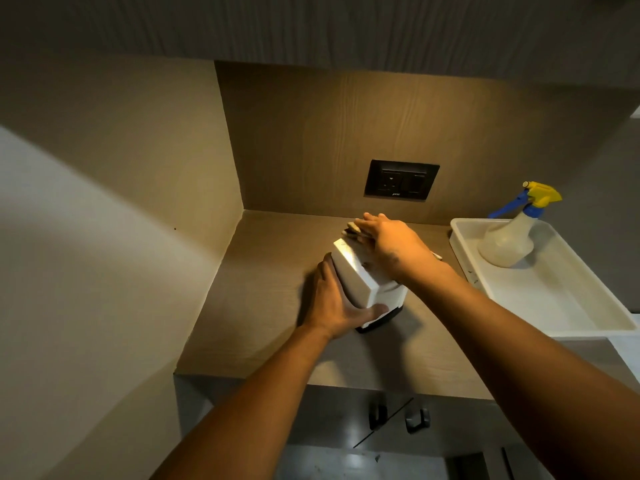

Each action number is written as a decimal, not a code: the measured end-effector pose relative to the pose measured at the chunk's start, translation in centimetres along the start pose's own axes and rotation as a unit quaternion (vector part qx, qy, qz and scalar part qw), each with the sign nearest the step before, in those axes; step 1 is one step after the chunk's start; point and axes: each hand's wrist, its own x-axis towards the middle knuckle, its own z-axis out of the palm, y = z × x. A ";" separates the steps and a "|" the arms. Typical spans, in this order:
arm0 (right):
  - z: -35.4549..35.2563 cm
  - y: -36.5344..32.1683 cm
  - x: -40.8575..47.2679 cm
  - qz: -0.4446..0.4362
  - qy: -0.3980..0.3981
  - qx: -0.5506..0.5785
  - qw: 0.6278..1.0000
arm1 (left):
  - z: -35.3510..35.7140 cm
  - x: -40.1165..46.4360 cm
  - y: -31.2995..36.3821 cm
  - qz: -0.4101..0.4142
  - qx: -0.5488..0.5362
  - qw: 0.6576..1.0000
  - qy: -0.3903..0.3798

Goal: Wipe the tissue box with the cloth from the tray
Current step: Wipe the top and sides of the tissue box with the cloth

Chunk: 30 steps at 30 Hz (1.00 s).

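A white tissue box [356, 278] with a dark base stands on the wooden counter [263, 271], near its middle. My left hand [332, 303] grips the box's left side and front corner. On top of the box lies my right hand [391, 244], pressing a small pale cloth [351, 229] against the far edge of the lid. Only a bit of the cloth shows past my fingertips. The white tray [571, 306] sits at the right end of the counter.
A clear spray bottle [509, 244] with a blue and yellow trigger head stands in the tray's far corner. A black wall socket [401, 180] is on the back panel. Walls close the counter at left and back. Cabinet handles [417, 419] are below the front edge.
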 end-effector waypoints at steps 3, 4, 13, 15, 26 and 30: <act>0.4 -1.1 -0.4 -0.045 -0.002 0.005 0.999 | -0.1 0.3 -0.2 0.013 -0.001 1.000 -0.009; 0.6 -1.1 -0.9 -0.067 0.003 0.005 0.998 | -0.2 0.3 -0.2 0.018 -0.006 1.000 -0.012; -0.5 0.8 -0.9 -0.046 0.003 0.027 0.999 | 0.1 0.0 -0.2 -0.004 -0.020 1.000 -0.010; -0.6 -0.3 -0.1 -0.051 -0.002 0.016 0.999 | 0.1 0.1 -0.1 -0.015 0.007 1.000 -0.013; -0.4 2.6 -5.4 -0.122 0.034 0.023 0.992 | -0.1 -0.1 0.0 0.008 -0.019 1.000 -0.014; -1.2 1.7 -1.9 -0.061 0.009 0.028 0.998 | -0.3 -0.2 -0.2 0.003 -0.029 0.999 -0.025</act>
